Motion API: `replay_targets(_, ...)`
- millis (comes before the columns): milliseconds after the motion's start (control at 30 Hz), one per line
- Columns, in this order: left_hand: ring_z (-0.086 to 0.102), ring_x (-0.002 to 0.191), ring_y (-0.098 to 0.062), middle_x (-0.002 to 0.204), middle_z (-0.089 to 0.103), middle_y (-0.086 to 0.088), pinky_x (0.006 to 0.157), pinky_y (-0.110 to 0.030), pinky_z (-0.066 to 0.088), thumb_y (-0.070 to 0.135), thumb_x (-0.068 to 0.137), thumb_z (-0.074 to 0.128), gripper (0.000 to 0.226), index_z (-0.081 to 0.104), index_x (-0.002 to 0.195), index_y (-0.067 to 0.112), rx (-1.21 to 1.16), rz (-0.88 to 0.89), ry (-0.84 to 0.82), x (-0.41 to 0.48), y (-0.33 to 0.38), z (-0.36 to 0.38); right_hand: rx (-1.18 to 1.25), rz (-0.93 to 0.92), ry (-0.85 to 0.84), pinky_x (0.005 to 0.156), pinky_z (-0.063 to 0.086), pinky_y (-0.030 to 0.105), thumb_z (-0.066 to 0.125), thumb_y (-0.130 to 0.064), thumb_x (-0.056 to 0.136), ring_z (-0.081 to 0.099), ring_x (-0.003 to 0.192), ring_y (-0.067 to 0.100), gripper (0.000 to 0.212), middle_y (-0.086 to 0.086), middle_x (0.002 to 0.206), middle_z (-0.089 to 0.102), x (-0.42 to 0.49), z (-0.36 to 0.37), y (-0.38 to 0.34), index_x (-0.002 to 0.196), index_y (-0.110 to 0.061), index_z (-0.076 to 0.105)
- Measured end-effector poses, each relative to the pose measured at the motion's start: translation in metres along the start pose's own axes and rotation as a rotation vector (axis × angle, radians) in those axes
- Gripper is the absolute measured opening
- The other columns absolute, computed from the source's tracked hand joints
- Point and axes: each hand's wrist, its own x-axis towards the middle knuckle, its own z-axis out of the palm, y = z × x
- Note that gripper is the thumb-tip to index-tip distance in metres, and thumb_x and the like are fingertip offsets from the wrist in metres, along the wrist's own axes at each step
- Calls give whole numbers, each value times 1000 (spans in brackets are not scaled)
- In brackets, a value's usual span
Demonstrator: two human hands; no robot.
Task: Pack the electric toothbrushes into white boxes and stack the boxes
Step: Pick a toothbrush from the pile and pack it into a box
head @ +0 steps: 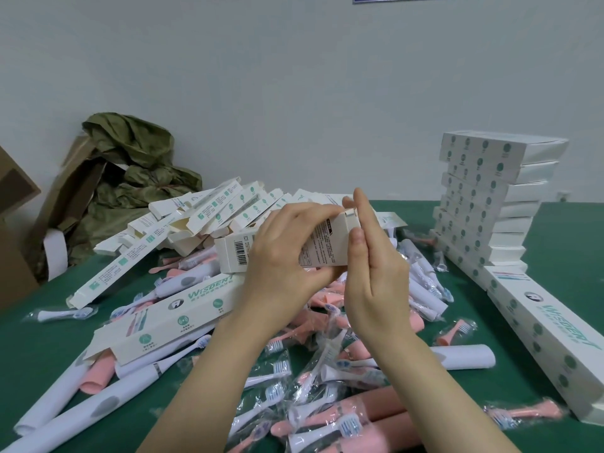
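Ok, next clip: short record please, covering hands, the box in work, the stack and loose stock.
left hand: grips the white box above the table
right hand: straight fingers pressed on that box's end flap
stack: closed boxes piled at the right rear
empty boxes: heap at centre rear
loose stock: toothbrush handles and bagged brush heads on the table

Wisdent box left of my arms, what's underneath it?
The box lies on white handles and a pink handle, whose ends stick out below its lower edge. Whatever else lies beneath is covered by the box.
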Motion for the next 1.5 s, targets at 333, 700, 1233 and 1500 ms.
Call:
replay_targets(333,51,105,-8,110,54,13,91,-23,43,17,68,69,54,50,117,32,39,-8,36,0,2,-1,-7,-32,-173,110,15,7,15,-62,94,15,138,-12,56,-27,148,15,2,3,5,143,-37,8)
replay_targets(700,57,118,-18,124,63,-5,91,-29,50,22,59,86,106,27,146,11,-1261,-510,218,2,2,-45,932,1054,-18,70,58,32,57,-51,82,70,90,25,62,15,104,71,13,-17,25,115,1,60)
replay_targets(1233,27,129,-17,139,37,-5,110,-36,29,16,82,69,46,54,126,23,291,-107,-381,-12,13,-28,560,613,24,60,55,27,56,-25,95,64,69,20,18,7,75,62,-4,8,1,81,-17,66)
replay_targets(1500,23,130,-22,139,32,-5,109,-42,25,18,89,53,25,59,111,28,189,-130,-417,3,19,-31,915,656,-96,74,56,28,39,-14,101,64,84,24,26,11,86,67,10,-5,3,94,-1,60)
